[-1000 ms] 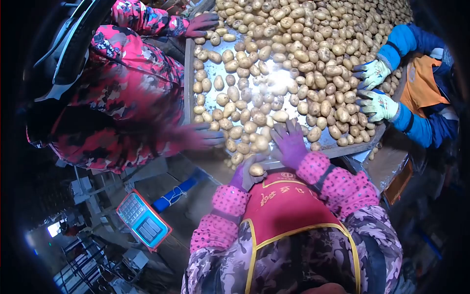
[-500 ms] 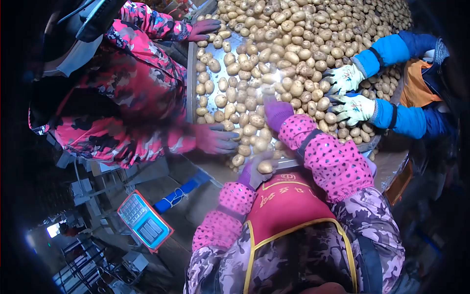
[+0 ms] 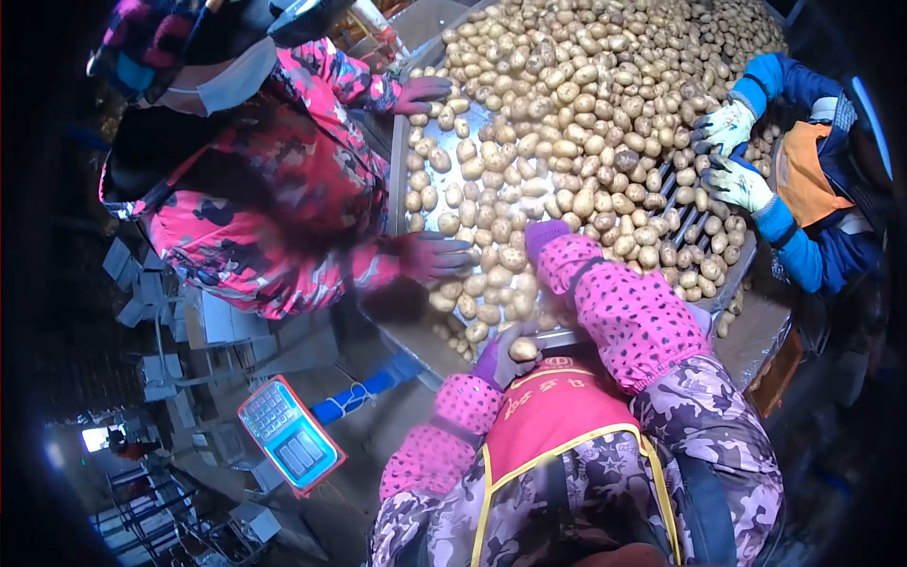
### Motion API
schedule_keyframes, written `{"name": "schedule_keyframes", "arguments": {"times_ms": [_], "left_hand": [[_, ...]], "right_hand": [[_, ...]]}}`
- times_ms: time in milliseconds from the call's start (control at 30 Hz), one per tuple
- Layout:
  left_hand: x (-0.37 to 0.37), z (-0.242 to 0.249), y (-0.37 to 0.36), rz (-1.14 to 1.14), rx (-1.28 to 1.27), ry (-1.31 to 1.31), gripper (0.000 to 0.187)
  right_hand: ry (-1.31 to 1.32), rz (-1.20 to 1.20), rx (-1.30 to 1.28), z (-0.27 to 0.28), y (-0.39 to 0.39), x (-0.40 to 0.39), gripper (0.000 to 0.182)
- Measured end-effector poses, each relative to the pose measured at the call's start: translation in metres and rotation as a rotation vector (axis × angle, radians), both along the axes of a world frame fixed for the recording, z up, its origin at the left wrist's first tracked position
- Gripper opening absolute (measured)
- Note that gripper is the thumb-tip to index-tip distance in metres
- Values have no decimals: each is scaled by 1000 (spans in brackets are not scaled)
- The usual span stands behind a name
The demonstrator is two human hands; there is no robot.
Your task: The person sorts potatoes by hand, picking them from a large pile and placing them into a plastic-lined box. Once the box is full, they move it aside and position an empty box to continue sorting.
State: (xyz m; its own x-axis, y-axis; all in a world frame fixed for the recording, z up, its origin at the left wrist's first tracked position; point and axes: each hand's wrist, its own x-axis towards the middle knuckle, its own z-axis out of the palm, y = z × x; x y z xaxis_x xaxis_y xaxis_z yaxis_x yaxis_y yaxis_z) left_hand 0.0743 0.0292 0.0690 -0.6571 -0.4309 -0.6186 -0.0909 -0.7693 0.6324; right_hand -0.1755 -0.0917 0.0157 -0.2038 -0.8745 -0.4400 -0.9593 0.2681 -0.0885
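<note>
Left hand [image 3: 504, 348]: gloved, gripping one potato [image 3: 522, 350] just in front of the red apron [image 3: 567, 416], near the edge of the surface [image 3: 398, 180]. Right hand [image 3: 546, 236]: stretched over the loose potatoes [image 3: 626, 161]; fingers hidden from where I stand, so cannot tell if open or closed. Handling estimate: light, stiff, rounded, apt to roll; skin possibly slippery if damp, flesh likely to bruise if dropped. Suggested hold: around the middle, fingers wrapped, palm supporting.
</note>
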Motion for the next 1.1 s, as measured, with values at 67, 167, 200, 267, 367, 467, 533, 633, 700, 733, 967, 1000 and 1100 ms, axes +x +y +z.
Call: {"name": "schedule_keyframes", "arguments": {"times_ms": [67,167,200,267,367,467,533,633,700,733,967,1000,1100], "left_hand": [[-6,12,-1,19,88,-60,55],[-10,1,-2,-63,-105,-3,53],[-15,1,-3,-78,-189,-13,53],[-34,6,-5,-89,-161,-23,53],[-65,-8,-6,-140,-210,-71,55],[-89,-27,-1,-266,-432,-160,58],[-110,-35,-13,-370,-573,-106,66],[-133,-66,-9,-27,-140,-31,79],[-164,-1,-15,32,-53,-67,80],[-177,23,-18,89,38,-107,82],[-205,-78,-53,266,-481,-50,75],[-216,-74,-66,247,-473,-149,83],[-256,-35,-67,146,-625,-267,94]], "right_hand": [[-110,-24,129,45,21,0,55],[-231,-11,-114,95,86,0,34],[-237,23,-294,67,110,-6,34],[-188,108,-647,61,139,-22,23],[-24,126,-713,50,157,-47,28],[69,25,-607,37,162,-80,40],[54,-57,-578,61,160,-105,35],[130,-127,-828,47,154,-180,24],[176,-223,-618,73,148,-221,20],[-61,-365,-624,78,157,-238,29],[-882,-751,-1087,79,220,-229,54],[-1059,-838,-1090,86,236,-221,56],[-1211,-1121,-1000,133,276,-189,59]]}}
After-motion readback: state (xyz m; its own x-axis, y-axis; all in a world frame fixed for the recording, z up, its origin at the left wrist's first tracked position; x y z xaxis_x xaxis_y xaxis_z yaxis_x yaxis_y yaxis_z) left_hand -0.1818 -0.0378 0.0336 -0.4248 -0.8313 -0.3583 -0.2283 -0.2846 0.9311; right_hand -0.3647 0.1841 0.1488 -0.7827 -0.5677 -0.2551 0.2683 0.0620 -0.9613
